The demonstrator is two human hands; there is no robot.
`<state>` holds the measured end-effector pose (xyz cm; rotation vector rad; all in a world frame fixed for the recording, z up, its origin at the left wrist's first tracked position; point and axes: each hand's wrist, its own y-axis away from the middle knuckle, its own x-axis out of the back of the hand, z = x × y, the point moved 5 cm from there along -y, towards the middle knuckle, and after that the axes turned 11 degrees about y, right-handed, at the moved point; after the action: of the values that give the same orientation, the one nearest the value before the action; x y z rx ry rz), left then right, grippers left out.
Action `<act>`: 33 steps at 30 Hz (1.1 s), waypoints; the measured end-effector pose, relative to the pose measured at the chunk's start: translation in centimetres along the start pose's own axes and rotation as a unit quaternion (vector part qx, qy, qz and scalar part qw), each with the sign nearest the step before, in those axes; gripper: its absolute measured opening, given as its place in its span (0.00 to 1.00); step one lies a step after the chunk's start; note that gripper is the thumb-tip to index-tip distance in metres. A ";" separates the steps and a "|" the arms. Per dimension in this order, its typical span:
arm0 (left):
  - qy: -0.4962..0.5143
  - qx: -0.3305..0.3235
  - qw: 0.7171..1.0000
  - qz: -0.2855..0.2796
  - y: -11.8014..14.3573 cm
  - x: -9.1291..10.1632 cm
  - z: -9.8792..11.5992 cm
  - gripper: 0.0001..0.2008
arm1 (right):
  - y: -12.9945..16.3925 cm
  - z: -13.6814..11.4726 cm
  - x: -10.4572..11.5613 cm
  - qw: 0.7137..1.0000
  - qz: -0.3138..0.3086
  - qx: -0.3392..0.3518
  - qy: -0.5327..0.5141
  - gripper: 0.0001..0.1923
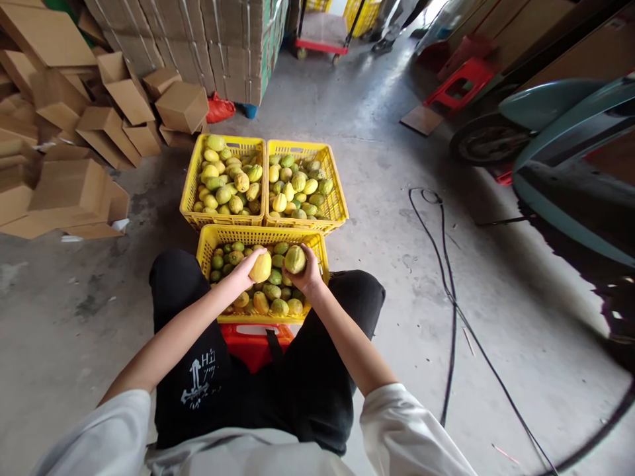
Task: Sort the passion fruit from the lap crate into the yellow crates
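Note:
My left hand (243,271) is closed around a smooth yellow oval fruit (260,267). In my right hand (310,274) is a rounder, greenish-yellow fruit (296,259) with pale stripes and one end turned up. The exact kind of fruit is unclear. Both hands are above the near yellow crate (262,233), which stands between my knees and holds many green and yellow fruits (272,291). Two more yellow crates stand just beyond it, a left one (184,192) and a right one (340,188), both filled with similar, mostly yellower fruit.
Open cardboard boxes (74,192) lie heaped at the left. Stacked cartons (218,49) stand behind. A black cable (449,291) runs across the floor at the right, near a parked scooter (550,132) and a red stool (464,82). A flat trolley (323,33) and a person's legs (397,26) are at the back.

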<state>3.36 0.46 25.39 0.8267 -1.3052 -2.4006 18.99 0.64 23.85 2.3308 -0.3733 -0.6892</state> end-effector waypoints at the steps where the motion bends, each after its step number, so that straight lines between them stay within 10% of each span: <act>1: 0.002 0.002 1.000 0.008 0.0 0.1 0.0 0.06 | 0.2 0.0 -0.1 1.000 0.012 -0.018 -0.014 0.09; 33: 0.108 0.098 0.989 0.011 -1.0 0.5 -0.8 0.17 | -0.2 0.7 -0.4 0.997 -0.024 -0.077 0.015 0.12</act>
<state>3.48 0.23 24.01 1.0844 -1.4680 -2.1192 18.25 0.61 23.43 2.2083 -0.2416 -0.6799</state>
